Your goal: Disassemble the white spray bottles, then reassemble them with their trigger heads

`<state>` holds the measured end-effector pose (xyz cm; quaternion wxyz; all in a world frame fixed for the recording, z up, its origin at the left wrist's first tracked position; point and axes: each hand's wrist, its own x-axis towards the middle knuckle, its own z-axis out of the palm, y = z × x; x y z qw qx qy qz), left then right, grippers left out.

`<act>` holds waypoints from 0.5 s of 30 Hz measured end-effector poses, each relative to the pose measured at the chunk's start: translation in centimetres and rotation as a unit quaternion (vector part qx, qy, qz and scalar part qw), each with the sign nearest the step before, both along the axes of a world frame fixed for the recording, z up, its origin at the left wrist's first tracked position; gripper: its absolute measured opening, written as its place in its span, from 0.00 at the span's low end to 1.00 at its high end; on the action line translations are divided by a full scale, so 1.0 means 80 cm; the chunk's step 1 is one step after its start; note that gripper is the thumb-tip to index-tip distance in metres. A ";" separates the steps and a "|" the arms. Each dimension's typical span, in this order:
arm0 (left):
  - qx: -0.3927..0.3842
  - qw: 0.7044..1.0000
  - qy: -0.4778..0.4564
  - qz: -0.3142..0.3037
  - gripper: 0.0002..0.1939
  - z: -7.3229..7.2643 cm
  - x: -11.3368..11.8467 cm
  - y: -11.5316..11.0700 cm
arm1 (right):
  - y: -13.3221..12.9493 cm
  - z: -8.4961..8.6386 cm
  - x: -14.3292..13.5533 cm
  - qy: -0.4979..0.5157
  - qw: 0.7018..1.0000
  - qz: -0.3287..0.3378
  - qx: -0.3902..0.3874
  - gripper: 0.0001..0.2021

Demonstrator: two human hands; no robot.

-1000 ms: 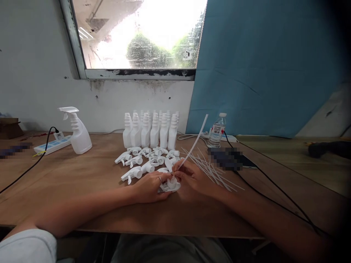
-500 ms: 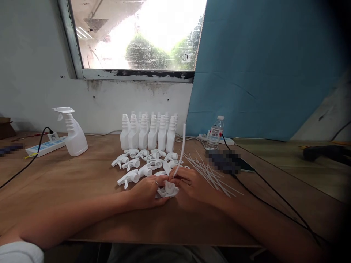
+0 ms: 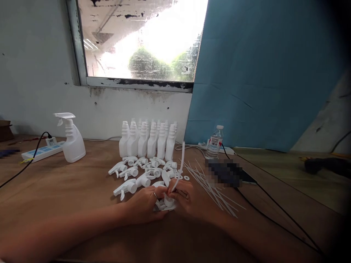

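White tube [image 3: 182,164] has swung nearly upright, tip up

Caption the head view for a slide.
Left hand holds a spray trigger, right hand pinches a white tube, bottles standing in rows behind.

smooth plastic spray heads [image 3: 133,187], plastic tube [image 3: 182,159], matt tabletop [image 3: 82,186]

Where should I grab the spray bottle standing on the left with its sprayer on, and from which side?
I'd probably take the spray bottle around its narrow ribbed neck, coming from the right: the trigger hangs on the left, and the power strip lies on that side too.
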<state>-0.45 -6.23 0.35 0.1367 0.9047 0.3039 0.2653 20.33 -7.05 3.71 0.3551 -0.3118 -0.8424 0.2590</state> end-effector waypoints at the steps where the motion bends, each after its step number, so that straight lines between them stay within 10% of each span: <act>1: 0.002 1.000 -0.002 0.001 0.19 -0.002 0.000 0.001 | -0.001 0.000 0.000 -0.003 1.000 -0.001 0.003 0.09; 15: -0.078 0.996 -0.041 0.013 0.25 0.004 -0.002 -0.001 | 0.008 -0.006 0.024 0.043 0.985 0.000 0.169 0.04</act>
